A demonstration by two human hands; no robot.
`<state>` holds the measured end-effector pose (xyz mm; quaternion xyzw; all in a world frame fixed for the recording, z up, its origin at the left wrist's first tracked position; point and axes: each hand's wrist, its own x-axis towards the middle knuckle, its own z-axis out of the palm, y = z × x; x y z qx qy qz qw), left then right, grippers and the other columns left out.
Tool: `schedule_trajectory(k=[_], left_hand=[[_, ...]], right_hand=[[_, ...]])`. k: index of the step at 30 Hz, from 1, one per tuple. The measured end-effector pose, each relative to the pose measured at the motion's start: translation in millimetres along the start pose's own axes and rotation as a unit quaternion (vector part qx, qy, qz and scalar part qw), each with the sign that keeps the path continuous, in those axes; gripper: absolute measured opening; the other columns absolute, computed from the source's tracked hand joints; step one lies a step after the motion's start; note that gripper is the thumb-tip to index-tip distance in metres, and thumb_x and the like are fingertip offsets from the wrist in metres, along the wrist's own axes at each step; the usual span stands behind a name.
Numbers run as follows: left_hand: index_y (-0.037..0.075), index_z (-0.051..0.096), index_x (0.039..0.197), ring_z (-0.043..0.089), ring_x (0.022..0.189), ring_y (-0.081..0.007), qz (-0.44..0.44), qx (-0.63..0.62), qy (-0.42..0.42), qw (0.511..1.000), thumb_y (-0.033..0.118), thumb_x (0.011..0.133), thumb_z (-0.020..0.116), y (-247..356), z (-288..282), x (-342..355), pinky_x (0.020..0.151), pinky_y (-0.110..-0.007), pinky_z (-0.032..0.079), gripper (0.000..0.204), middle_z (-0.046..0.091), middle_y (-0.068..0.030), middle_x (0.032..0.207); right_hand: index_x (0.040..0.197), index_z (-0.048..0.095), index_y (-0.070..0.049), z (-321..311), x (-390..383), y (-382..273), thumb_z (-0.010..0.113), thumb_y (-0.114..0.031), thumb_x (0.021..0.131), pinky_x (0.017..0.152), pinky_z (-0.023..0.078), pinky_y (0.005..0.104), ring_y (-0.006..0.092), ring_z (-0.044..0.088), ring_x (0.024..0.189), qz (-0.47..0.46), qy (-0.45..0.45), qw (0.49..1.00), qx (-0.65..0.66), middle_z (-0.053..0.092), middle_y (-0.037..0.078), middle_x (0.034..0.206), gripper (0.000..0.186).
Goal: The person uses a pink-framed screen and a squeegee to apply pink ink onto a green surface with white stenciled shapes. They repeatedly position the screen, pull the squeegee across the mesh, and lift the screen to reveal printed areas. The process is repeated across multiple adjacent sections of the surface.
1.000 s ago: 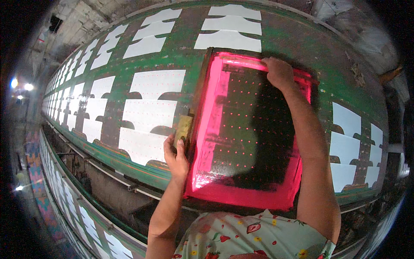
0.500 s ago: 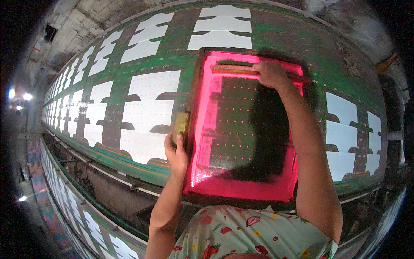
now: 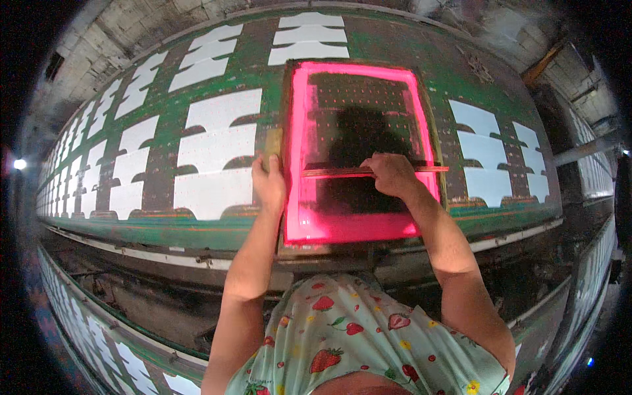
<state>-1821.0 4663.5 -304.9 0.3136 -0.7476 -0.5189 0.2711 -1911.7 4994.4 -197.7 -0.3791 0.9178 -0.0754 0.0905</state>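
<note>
A rectangular printing screen (image 3: 355,227) with a bright pink border and dark mesh dotted with small marks lies flat on the long green table. My right hand (image 3: 393,174) is closed around a long squeegee (image 3: 336,172), which spans the mesh crosswise a little below its middle. At the screen's left edge, my left hand (image 3: 268,181) grips a yellowish wooden block (image 3: 273,142) fixed beside the frame. Part of that block is hidden by my fingers. A shadow darkens the mesh beyond the squeegee.
White cut pieces (image 3: 217,155) with curved notches lie in rows on the green table (image 3: 151,234), left, beyond and right (image 3: 484,151) of the screen. A pale rail (image 3: 191,261) runs along its near edge. Another table with white pieces (image 3: 135,365) stands at lower left.
My right hand has drawn the squeegee from the screen's far end toward me, past the middle. My left hand stays at the wooden block. The whole view has shifted.
</note>
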Motion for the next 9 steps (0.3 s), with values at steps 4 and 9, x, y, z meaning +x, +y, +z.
schedule_trajectory(k=[4, 9], left_hand=[[-0.013, 0.062, 0.144, 0.063, 0.137, -0.0451, 0.016, -0.003, 0.005, 1.000, 0.037, 0.106, 0.073, -3.0, 1.9, 0.8, 0.121, -0.049, 0.045, 0.064, 0.067, -0.0342, 0.143], [-0.010, 0.063, 0.146, 0.063, 0.138, -0.0468, 0.006, 0.006, -0.011, 1.000, 0.040, 0.102, 0.078, -8.3, 4.4, 8.0, 0.122, -0.050, 0.045, 0.068, 0.067, -0.0340, 0.144]], right_hand=[[0.123, 0.081, -0.018, 17.4, -63.9, -49.0, 0.066, -0.006, 0.085, 0.099, 0.062, 0.0530, 0.0385, 0.075, 0.111, 0.025, 0.000, 1.000, 0.001, 0.077, 0.015, 0.111, 0.042], [0.151, 0.068, -0.021, 29.4, -118.0, -96.8, 0.068, -0.017, 0.091, 0.119, 0.052, 0.0440, 0.0317, 0.070, 0.131, 0.064, -0.133, 0.983, -0.109, 0.073, 0.011, 0.141, 0.060]])
